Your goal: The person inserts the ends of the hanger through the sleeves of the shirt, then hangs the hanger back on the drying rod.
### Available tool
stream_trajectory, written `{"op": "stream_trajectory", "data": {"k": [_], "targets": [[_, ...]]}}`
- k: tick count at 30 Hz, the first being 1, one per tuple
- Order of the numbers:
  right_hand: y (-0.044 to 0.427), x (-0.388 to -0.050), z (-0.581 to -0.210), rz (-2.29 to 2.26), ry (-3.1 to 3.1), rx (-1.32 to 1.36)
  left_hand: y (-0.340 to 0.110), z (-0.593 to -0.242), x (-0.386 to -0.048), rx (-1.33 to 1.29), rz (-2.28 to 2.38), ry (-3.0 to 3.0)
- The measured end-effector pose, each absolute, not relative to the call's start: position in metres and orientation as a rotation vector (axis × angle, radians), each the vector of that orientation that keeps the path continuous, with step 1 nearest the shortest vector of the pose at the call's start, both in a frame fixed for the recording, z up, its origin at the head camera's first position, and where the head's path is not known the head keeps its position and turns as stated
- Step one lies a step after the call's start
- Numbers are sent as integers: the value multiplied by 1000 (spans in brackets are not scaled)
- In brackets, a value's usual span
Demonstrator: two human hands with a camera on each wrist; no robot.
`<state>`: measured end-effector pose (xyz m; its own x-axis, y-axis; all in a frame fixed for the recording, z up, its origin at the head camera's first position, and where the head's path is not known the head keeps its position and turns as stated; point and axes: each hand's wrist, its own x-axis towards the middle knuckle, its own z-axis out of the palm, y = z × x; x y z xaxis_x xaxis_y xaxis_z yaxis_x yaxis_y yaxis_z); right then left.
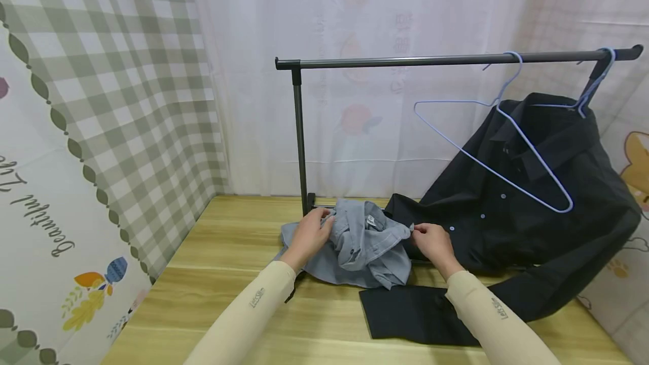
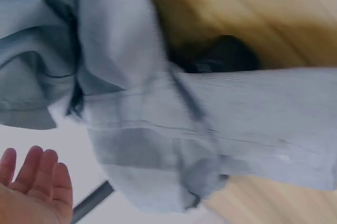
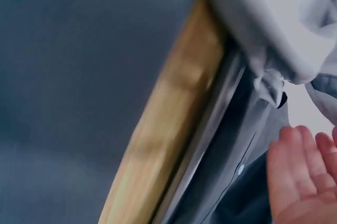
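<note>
A crumpled grey shirt point(image 1: 350, 235) is spread on the desk point(image 1: 243, 246), in front of the left leg of a black clothes rack point(image 1: 385, 63). Its edge is gripped at one side by the left hand point(image 1: 309, 236), while a corner at the opposite side is pinched by the right hand point(image 1: 433, 243). The hands are kept well apart, with the bunched cloth between them, probably so that the collar area is drawn up and stretched out of its folds. In the wrist views only the outer fingers are shown clearly, held nearly straight; the grip itself seems to be made by thumb and forefinger, which are cut off there. The lower cloth is left lying loose on the desk, by which its weight is presumably borne. A small label point(image 1: 372, 220) is exposed inside the neck.

To the right, a black shirt point(image 1: 507, 230) is hung from a blue hanger point(image 1: 588, 94) near the end of the bar, apparently pushed aside so that space is left along the rail. One sleeve point(image 1: 405, 314) is laid on the desk, since the shirt is hung too low to be held clear. A bare hanger point(image 1: 453, 101) is hooked on the bar, suspended before the black shirt, where it is likely kept untangled and within reach.
</note>
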<state>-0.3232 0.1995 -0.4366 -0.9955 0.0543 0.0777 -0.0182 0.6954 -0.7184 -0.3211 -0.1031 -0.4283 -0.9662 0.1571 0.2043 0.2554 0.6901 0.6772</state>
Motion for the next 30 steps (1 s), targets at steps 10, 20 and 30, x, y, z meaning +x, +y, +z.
{"op": "stream_trajectory", "data": {"k": [10,20,30], "targets": [[165,-327,-426,1541,-2634,61,-91,-417,-326,-556,-1332,-2734],[165,-328,-422,1538,-2675,170,-116,-419,-336,-327,-1348,-2452],[154,-325,-424,1463,-2864,112,-129,-419,-339,-310,-1377,-2469]]}}
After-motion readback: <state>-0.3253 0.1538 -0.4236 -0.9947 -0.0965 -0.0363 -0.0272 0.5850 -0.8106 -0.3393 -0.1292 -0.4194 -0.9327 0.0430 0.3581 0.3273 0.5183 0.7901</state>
